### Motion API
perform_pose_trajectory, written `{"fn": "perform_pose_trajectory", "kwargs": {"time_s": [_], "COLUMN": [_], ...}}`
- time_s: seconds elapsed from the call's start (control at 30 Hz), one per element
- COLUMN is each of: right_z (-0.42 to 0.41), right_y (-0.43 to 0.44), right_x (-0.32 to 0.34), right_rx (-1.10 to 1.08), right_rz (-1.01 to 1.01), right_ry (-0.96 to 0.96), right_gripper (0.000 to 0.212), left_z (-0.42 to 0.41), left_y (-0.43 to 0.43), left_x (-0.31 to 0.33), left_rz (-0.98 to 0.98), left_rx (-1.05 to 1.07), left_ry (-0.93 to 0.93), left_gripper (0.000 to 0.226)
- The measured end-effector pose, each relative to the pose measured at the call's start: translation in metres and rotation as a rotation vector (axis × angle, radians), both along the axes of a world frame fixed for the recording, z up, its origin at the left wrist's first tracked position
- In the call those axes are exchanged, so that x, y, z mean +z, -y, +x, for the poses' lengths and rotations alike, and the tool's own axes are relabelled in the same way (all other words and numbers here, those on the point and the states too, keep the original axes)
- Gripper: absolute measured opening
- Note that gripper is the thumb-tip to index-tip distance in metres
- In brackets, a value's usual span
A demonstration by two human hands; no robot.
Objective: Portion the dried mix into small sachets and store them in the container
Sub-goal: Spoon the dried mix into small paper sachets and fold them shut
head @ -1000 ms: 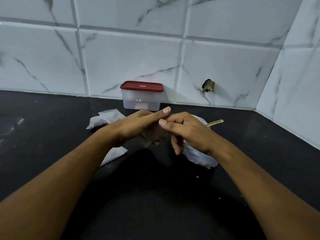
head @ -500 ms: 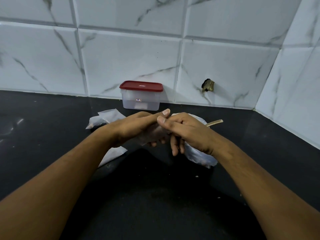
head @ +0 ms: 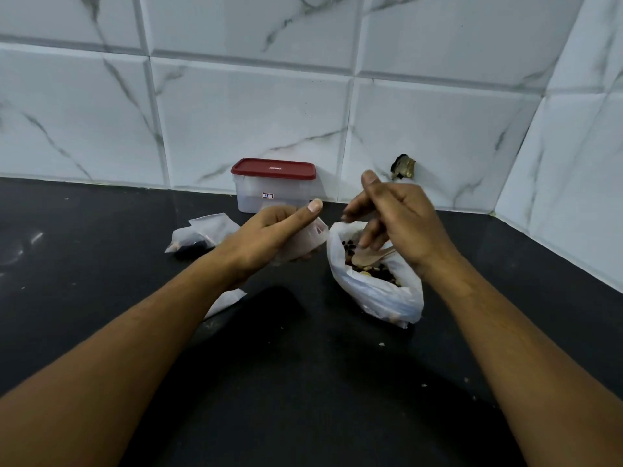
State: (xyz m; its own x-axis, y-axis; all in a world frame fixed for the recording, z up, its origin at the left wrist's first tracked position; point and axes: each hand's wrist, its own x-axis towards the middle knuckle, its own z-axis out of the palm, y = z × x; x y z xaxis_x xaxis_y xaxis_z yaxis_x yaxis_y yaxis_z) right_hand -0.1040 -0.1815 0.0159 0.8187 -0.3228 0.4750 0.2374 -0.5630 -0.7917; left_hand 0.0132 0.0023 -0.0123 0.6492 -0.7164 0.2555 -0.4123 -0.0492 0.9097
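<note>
My left hand (head: 266, 241) grips a small translucent sachet (head: 312, 239) above the black counter. My right hand (head: 404, 224) hovers over the open white bag of dried mix (head: 371, 294), thumb up and fingers loosely curled, pointing down into the bag. A wooden spoon (head: 365, 259) lies in the mix just under those fingers; I cannot tell whether they touch it. The clear container (head: 273, 197) with its red lid (head: 273, 168) on stands at the wall behind my hands.
Two filled sachets (head: 199, 235) lie left of my left hand. A flat empty sachet (head: 229, 299) shows under my left forearm. A brass fitting (head: 403, 166) sticks out of the tiled wall. The side wall closes the corner on the right.
My hands have parted. The right hand let go of the sachet and rose to the right over the bag, uncovering the mix and spoon. The left hand keeps the sachet.
</note>
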Motion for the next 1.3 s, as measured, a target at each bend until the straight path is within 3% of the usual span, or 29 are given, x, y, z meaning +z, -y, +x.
{"fn": "perform_pose_trajectory", "kwargs": {"time_s": [0.13,0.23,0.43,0.5,0.63,0.7,0.9,1.07,1.3], "right_z": [-0.004,-0.01,-0.01,-0.008,-0.002,0.001,0.006,0.002,-0.002], "right_y": [0.032,0.053,0.071,0.074,0.066,0.061,0.056,0.068,0.075], "right_x": [-0.001,-0.005,-0.016,-0.02,-0.023,-0.022,-0.026,-0.026,-0.026], "right_rx": [-0.424,-0.619,-0.791,-0.674,-0.296,-0.209,-0.164,-0.193,-0.168], "right_rz": [-0.238,-0.365,-0.439,-0.269,0.338,0.458,0.352,0.287,0.295], "right_ry": [0.112,-0.091,-0.519,-0.518,-0.229,-0.153,-0.112,-0.123,-0.188], "right_gripper": [0.03,0.036,0.065,0.056,0.022,0.015,0.019,0.024,0.027], "left_z": [-0.003,-0.007,-0.014,-0.015,-0.013,-0.012,-0.014,-0.02,-0.025], "left_y": [0.007,0.012,0.018,0.018,0.017,0.017,0.015,0.016,0.017], "left_x": [-0.01,-0.02,-0.023,-0.023,-0.025,-0.025,-0.023,-0.02,-0.019], "left_rz": [-0.087,-0.071,-0.025,-0.034,0.012,0.038,0.06,-0.024,-0.056], "left_rx": [0.041,0.022,0.015,0.02,-0.007,-0.033,-0.04,-0.109,-0.143], "left_ry": [0.067,0.063,0.136,0.106,0.077,0.083,0.109,-0.056,-0.151], "left_gripper": [0.063,0.063,0.047,0.048,0.052,0.054,0.053,0.056,0.062]}}
